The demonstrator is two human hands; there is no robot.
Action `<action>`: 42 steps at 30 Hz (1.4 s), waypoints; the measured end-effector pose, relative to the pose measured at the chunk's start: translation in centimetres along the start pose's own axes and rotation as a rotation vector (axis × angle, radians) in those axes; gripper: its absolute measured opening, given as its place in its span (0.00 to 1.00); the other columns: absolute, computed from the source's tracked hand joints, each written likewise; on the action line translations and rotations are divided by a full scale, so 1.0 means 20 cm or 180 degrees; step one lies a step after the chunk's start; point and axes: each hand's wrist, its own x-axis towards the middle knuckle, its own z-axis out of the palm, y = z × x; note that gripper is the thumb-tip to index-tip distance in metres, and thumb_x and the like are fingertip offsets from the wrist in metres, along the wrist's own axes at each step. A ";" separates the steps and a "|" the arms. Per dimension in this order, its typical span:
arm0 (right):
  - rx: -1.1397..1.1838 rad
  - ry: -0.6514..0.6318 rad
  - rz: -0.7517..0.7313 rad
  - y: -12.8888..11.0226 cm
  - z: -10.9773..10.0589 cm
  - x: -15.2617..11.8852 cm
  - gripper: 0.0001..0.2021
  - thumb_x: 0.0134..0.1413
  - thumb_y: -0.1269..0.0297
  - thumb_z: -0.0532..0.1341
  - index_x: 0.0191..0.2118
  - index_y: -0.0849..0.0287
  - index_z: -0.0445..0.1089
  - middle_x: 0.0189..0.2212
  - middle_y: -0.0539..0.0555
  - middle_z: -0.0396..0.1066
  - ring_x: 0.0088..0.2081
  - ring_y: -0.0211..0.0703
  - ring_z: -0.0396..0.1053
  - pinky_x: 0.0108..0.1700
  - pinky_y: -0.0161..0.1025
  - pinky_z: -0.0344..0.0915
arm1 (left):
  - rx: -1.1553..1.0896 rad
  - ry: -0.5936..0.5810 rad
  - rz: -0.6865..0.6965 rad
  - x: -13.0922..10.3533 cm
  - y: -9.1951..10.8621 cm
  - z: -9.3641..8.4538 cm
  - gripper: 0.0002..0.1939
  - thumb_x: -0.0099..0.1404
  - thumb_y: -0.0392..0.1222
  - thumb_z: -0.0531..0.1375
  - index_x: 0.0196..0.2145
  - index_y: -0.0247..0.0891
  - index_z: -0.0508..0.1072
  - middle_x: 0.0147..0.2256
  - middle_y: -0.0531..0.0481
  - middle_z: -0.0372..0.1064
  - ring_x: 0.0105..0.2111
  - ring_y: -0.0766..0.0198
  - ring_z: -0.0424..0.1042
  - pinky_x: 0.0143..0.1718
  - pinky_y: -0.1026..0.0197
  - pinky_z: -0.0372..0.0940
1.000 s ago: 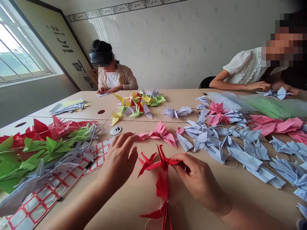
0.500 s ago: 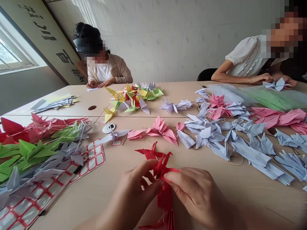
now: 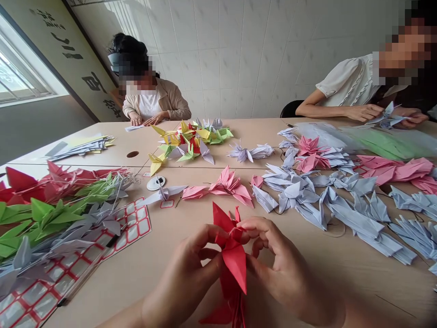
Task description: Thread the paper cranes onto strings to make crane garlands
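Lowest red crane [image 3: 237,312] cropped, window [image 3: 15,75] cropped

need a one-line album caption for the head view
Both hands hold a red paper crane at a table strewn with origami.

Daylight from the barred window [image 3: 15,77] at left streaks the tiled wall [image 3: 221,59] with glare and pales the surface [image 3: 126,141] nearby; the red folded paper [image 3: 235,264] appears sharp, while wide-angle distortion stretches the frame's edges.

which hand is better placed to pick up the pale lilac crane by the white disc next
Probably the left hand: the lilac crane lies closer to it than to the right hand, though both are on the red crane.
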 end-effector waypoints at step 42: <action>0.0603 0.0049 0.0717 0.00 0.04 0.00 0.16 0.57 0.65 0.62 0.50 0.49 0.62 0.35 0.46 0.74 0.36 0.38 0.70 0.40 0.33 0.67 | 0.0283 0.0071 -0.0113 -0.02 -0.04 0.01 0.09 0.65 0.38 0.58 0.43 0.44 0.63 0.33 0.55 0.74 0.32 0.66 0.72 0.34 0.65 0.67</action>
